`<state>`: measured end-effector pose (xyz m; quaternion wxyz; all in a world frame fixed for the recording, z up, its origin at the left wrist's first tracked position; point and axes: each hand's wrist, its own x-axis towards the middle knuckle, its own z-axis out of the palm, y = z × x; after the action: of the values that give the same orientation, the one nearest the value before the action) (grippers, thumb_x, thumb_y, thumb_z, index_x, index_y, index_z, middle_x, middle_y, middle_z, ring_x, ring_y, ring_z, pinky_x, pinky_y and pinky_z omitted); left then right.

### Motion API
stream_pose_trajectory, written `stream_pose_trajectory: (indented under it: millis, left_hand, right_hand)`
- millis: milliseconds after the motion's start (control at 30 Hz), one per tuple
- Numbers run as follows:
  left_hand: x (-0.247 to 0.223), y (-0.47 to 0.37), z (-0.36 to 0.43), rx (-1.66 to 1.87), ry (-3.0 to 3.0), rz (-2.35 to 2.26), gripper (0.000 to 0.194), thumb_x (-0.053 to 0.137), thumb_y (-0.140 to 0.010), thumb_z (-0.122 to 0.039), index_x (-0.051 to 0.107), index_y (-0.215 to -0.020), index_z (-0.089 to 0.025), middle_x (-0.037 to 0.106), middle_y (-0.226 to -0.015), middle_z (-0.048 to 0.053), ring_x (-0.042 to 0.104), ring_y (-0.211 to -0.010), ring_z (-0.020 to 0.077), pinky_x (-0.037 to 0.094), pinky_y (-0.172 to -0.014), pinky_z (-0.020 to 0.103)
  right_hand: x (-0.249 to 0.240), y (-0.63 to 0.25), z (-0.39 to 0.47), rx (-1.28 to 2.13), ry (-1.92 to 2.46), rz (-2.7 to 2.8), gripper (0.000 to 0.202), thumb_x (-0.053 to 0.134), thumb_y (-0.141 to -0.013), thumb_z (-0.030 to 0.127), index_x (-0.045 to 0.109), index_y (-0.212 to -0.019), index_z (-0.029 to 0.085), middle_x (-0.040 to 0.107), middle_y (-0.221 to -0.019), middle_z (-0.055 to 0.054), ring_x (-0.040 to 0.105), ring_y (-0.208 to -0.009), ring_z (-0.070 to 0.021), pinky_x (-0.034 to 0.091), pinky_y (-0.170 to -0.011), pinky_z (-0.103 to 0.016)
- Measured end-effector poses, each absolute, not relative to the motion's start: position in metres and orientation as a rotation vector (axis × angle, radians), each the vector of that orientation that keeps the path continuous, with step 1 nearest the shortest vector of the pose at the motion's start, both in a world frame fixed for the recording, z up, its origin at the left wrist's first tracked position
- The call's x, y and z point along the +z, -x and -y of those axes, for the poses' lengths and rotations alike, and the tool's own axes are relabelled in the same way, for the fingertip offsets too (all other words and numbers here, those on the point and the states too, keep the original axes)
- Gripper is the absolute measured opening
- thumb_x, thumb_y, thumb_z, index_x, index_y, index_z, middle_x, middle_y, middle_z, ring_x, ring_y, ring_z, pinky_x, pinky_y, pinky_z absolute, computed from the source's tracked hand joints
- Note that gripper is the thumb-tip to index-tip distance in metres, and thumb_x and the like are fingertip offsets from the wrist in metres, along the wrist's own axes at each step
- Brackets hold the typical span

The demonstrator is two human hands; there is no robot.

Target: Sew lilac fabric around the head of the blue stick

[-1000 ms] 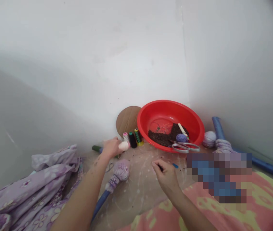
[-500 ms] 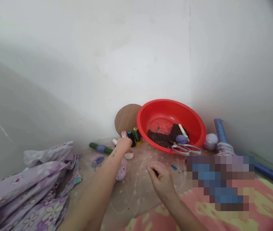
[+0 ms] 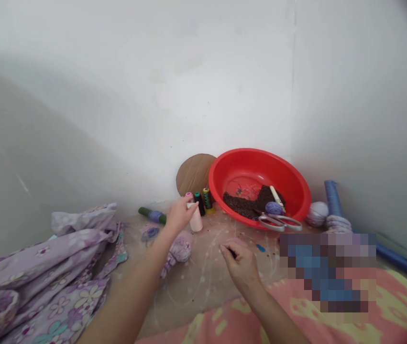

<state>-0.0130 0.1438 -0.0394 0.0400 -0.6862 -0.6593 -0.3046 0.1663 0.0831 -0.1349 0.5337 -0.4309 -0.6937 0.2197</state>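
Observation:
My left hand [image 3: 181, 215] grips the top of a pale pink-white thread spool [image 3: 196, 220], which is upright at the mat. Just behind it stand a black spool [image 3: 199, 204] with a green top and a dark patterned spool [image 3: 207, 200] on a yellow base. My right hand [image 3: 239, 263] is closed in a pinch, palm side inward, in front of the red basin [image 3: 257, 157]; whatever is between its fingers is too small to make out. A floral fabric ball [image 3: 181, 246] lies beside my left wrist.
Purple floral cloth [image 3: 63, 267] is heaped at the left. Scissors [image 3: 278, 221] and a purple yarn ball [image 3: 274, 208] rest in the basin. A pale yarn ball [image 3: 318, 213] and a blue wrapped tube [image 3: 333, 198] are at the right. Behind leans a cardboard disc [image 3: 193, 173].
My left hand has taken hold of the pale spool, now upright and in clearer view. My right hand keeps its pinch. The view has shifted slightly, moving the scene right.

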Motion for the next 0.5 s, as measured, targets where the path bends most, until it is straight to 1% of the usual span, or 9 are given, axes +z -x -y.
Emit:
stream_pose_trajectory:
  millis: [33, 67, 133, 233, 333, 367, 400, 433, 500]
  left_hand:
    - [-0.037, 0.013, -0.132, -1.046, 2.127, 2.083, 0.039, 0.039, -0.077, -0.044, 0.061, -0.094, -0.016, 0.064, -0.080, 0.006, 0.058, -0.069, 0.0163, 0.041, -0.062, 0.025]
    - [-0.036, 0.013, -0.120, -1.172, 2.178, 2.133, 0.042, 0.037, -0.078, -0.047, 0.063, -0.086, -0.015, 0.062, -0.067, 0.005, 0.057, -0.060, 0.0147, 0.040, -0.055, 0.023]
    - [-0.040, 0.011, -0.092, -1.446, 2.282, 2.217, 0.042, 0.040, -0.076, -0.048, 0.063, -0.080, -0.012, 0.057, -0.054, 0.002, 0.053, -0.050, 0.0125, 0.036, -0.045, 0.020]
    - [-0.060, 0.003, -0.052, -1.705, 2.416, 2.406, 0.042, 0.044, -0.074, -0.048, 0.061, -0.089, -0.013, 0.054, -0.051, 0.000, 0.051, -0.045, 0.0098, 0.034, -0.040, 0.017]
    - [-0.086, -0.005, -0.024, -1.923, 2.492, 2.547, 0.044, 0.049, -0.071, -0.049, 0.058, -0.095, -0.013, 0.060, -0.073, 0.005, 0.055, -0.049, 0.0095, 0.034, -0.040, 0.017]
    - [-0.095, -0.007, -0.018, -2.028, 2.524, 2.554, 0.044, 0.049, -0.071, -0.049, 0.058, -0.095, -0.013, 0.060, -0.082, 0.006, 0.055, -0.051, 0.0091, 0.035, -0.040, 0.018]
    - [-0.102, -0.008, -0.013, -2.141, 2.544, 2.540, 0.043, 0.048, -0.072, -0.049, 0.058, -0.094, -0.013, 0.060, -0.086, 0.007, 0.055, -0.052, 0.0090, 0.036, -0.041, 0.018]
    - [-0.108, -0.008, -0.010, -2.225, 2.540, 2.541, 0.042, 0.048, -0.072, -0.049, 0.057, -0.093, -0.013, 0.060, -0.082, 0.006, 0.055, -0.053, 0.0088, 0.036, -0.042, 0.018]
    - [-0.116, -0.005, -0.008, -2.276, 2.500, 2.583, 0.042, 0.049, -0.071, -0.050, 0.058, -0.083, -0.011, 0.055, -0.059, 0.001, 0.047, -0.043, 0.0060, 0.033, -0.040, 0.017]
  right_hand:
    - [-0.135, -0.166, -0.083, 0.533, 1.013, 1.658, 0.027, 0.044, -0.078, 0.028, 0.058, -0.059, 0.015, 0.058, -0.058, -0.003, 0.051, -0.056, -0.0138, 0.036, -0.055, -0.022]
    - [-0.135, -0.166, -0.082, 0.545, 0.995, 1.665, 0.027, 0.044, -0.078, 0.029, 0.059, -0.060, 0.015, 0.058, -0.057, -0.003, 0.051, -0.056, -0.0136, 0.035, -0.054, -0.022]
    - [-0.135, -0.165, -0.081, 0.571, 0.950, 1.687, 0.027, 0.045, -0.078, 0.029, 0.061, -0.061, 0.015, 0.057, -0.056, -0.002, 0.050, -0.054, -0.0130, 0.035, -0.052, -0.021]
    - [-0.135, -0.162, -0.077, 0.606, 0.862, 1.754, 0.027, 0.045, -0.078, 0.028, 0.062, -0.061, 0.015, 0.055, -0.052, -0.001, 0.049, -0.050, -0.0122, 0.034, -0.048, -0.021]
    - [-0.134, -0.159, -0.072, 0.626, 0.758, 1.828, 0.024, 0.046, -0.078, 0.026, 0.065, -0.067, 0.017, 0.059, -0.057, -0.001, 0.052, -0.054, -0.0123, 0.037, -0.051, -0.021]
    - [-0.134, -0.157, -0.069, 0.627, 0.727, 1.855, 0.023, 0.046, -0.078, 0.025, 0.065, -0.069, 0.017, 0.061, -0.059, -0.001, 0.053, -0.055, -0.0122, 0.038, -0.052, -0.020]
    - [-0.133, -0.156, -0.067, 0.619, 0.702, 1.883, 0.023, 0.046, -0.079, 0.024, 0.065, -0.069, 0.018, 0.061, -0.060, -0.001, 0.054, -0.056, -0.0120, 0.038, -0.054, -0.020]
    - [-0.133, -0.155, -0.065, 0.602, 0.681, 1.915, 0.023, 0.046, -0.079, 0.024, 0.065, -0.069, 0.018, 0.062, -0.061, -0.001, 0.054, -0.057, -0.0117, 0.038, -0.054, -0.020]
    - [-0.133, -0.152, -0.061, 0.547, 0.661, 1.983, 0.025, 0.045, -0.079, 0.023, 0.065, -0.065, 0.018, 0.061, -0.059, -0.001, 0.054, -0.056, -0.0112, 0.037, -0.054, -0.020]
